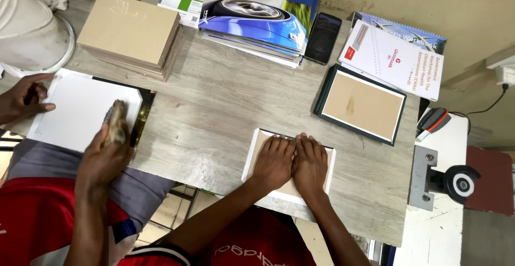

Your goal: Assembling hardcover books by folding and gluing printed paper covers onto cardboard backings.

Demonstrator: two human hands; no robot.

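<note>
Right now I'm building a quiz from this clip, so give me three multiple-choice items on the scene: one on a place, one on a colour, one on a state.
1. Where do the person's left hand and right hand rest?
A. on the white frame at the table's near edge
B. on the stack of boards
C. on the phone

2. What colour is the border of the frame lying further right on the table?
A. red
B. dark green
C. yellow

3. How do the two hands lie?
A. clenched in fists
B. flat, palms down, side by side
C. raised off the table

Answers: 1 A, both hands cover the brown backing inside the white frame; 2 B, a dark green rim surrounds its brown backing; 3 B, fingers are stretched out and the hands touch.
</note>
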